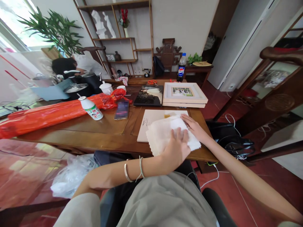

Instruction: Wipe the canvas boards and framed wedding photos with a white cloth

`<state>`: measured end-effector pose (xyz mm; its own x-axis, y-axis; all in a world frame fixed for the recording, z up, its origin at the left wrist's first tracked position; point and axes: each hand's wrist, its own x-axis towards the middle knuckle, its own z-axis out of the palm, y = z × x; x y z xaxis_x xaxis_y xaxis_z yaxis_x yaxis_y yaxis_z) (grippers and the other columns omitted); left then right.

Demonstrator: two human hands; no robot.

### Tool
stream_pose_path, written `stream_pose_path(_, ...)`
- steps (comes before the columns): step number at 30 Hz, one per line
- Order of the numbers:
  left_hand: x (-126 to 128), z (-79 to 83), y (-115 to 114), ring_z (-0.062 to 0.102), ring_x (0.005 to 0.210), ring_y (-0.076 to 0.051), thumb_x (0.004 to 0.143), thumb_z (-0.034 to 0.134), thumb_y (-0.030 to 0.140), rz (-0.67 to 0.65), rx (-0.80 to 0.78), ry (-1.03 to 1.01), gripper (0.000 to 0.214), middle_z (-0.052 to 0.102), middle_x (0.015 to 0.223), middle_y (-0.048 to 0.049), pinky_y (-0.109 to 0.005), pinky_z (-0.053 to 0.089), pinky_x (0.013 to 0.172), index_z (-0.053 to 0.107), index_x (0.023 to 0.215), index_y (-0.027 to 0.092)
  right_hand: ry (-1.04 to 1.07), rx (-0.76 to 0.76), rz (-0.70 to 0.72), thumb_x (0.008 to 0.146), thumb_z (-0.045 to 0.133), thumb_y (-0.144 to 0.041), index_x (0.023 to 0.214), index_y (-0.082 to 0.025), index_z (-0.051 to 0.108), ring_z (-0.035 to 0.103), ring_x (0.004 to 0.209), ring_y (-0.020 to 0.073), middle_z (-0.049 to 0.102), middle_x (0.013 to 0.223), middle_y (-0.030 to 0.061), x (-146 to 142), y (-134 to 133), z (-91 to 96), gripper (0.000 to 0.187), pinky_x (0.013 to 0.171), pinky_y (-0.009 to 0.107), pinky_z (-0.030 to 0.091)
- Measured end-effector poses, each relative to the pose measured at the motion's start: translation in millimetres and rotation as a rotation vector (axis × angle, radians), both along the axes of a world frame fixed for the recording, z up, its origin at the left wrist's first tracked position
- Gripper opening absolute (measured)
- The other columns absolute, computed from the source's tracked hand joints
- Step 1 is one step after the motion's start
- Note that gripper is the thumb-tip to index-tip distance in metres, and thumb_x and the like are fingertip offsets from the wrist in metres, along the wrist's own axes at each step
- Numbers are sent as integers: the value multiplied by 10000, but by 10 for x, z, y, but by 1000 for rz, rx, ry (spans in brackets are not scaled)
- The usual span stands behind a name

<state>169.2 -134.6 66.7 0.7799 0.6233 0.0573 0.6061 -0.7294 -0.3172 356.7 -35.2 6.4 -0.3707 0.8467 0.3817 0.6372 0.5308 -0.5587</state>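
A white sheet with ragged edges [158, 135], cloth or soft paper, lies partly over a flat white panel [144, 126] at the table's near edge. My left hand [176, 148] rests on this sheet, fingers spread and slightly bent. Beside its far right corner, my right hand [193, 126] reaches in with fingers stretched out; their tips are partly hidden. Small print and a gold patch show on the panel. Just behind it are a dark picture panel [149, 95] and stacked white frames [184, 99], the top one holding a photo.
A cola bottle [181, 67] stands behind the frames, near orange-handled scissors [152, 82]. Leftward are a phone [121, 110], a white drink bottle [91, 108] and a long red plastic-wrapped bundle [54, 116]. Another person [86, 64] leans behind the pots. Cables lie on the right floor.
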Motion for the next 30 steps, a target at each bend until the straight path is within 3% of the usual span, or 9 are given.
stream_pose_path(4, -50, 66, -115, 400, 1329, -399, 901, 493, 219, -86, -49, -5, 305, 416, 1480, -121, -571, 387, 1012, 702, 1124, 219, -20, -10, -27, 911, 406, -245, 1349, -220, 532, 336, 1413, 239, 448, 1483, 65, -11, 3, -3, 457, 1180, 486, 271)
stream_pose_path(7, -161, 145, 61, 455, 1298, -317, 922, 468, 199, -152, -107, -81, 272, 473, 1441, -107, -446, 424, 1006, 711, 1043, 179, -24, -7, -30, 890, 422, -219, 1344, -207, 535, 350, 1405, 248, 454, 1477, 77, -12, 0, 4, 468, 1174, 492, 283)
stream_pose_path(10, -280, 220, 427, 525, 1226, -252, 948, 454, 210, -128, -188, -151, 258, 536, 1376, -121, -343, 458, 952, 689, 1031, 144, -26, 18, -17, 871, 468, -233, 1328, -200, 548, 375, 1390, 270, 476, 1459, 92, -28, -11, 21, 465, 1159, 501, 309)
stream_pose_path(14, -372, 332, 1055, 625, 1007, -224, 992, 405, 283, -104, -352, -256, 313, 676, 1104, -130, -321, 459, 889, 662, 1053, 116, -62, 86, -54, 863, 452, -199, 1262, -170, 595, 450, 1337, 290, 550, 1382, 120, -91, -48, 62, 425, 1129, 511, 354)
stream_pose_path(17, -326, 423, 1444, 626, 889, -215, 1011, 328, 374, -87, -476, -392, 446, 692, 941, -115, -313, 451, 839, 663, 998, 80, -84, 133, -92, 882, 411, -195, 1191, -134, 634, 532, 1260, 282, 604, 1300, 151, -135, -82, 89, 386, 1095, 479, 408)
stream_pose_path(19, -231, 463, 1593, 614, 927, -216, 1009, 298, 425, -88, -551, -459, 501, 688, 992, -113, -306, 438, 861, 654, 1039, 75, -88, 154, -93, 885, 415, -205, 1176, -118, 640, 554, 1233, 279, 617, 1274, 164, -146, -100, 98, 378, 1080, 462, 426)
stream_pose_path(24, 47, 446, 1630, 547, 1136, -210, 997, 333, 414, -155, -585, -410, 437, 602, 1289, -94, -272, 377, 972, 585, 1237, 150, -83, 145, -93, 896, 408, -213, 1176, -131, 629, 598, 1152, 273, 627, 1241, 150, -133, -114, 97, 366, 1024, 453, 466)
stream_pose_path(30, -49, 333, 1542, 617, 967, -190, 1014, 317, 387, -150, -485, -351, 414, 685, 1115, -86, -254, 429, 861, 636, 1116, 145, -88, 111, -83, 905, 402, -221, 1189, -165, 616, 614, 1094, 274, 639, 1188, 128, -140, -138, 135, 360, 983, 438, 481)
